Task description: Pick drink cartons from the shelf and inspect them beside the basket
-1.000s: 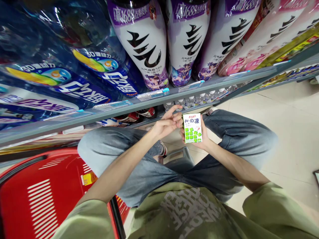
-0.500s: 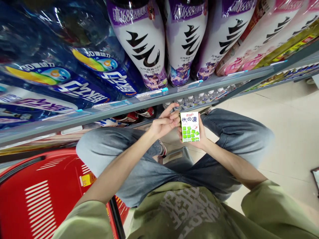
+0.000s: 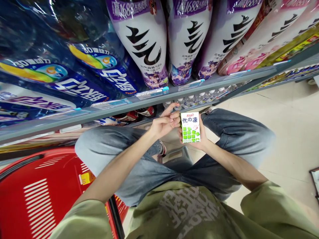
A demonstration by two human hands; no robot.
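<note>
Evidently in Hand: Small Box Held Before the Shelf

The white-and-green box [image 3: 190, 127] is on the near side of the shelf [image 3: 174, 94], lower than its front edge, printed face up toward the viewer. The right hand [image 3: 203, 134] has it in a closed grip from behind, fingers wrapping to the opposite edge. The left hand [image 3: 161, 125] is at the box's left side, fingers partly curled; whether that grip pinches the edge cannot be told. Bottles [image 3: 190, 43] stand on the shelf; a red basket [image 3: 57, 196] sits on its near side, toward the left end.

Assessment: probably light, thin card, fairly stiff, smooth, liable to dent. Recommended hold: both side edges, gentle pressure.
</note>
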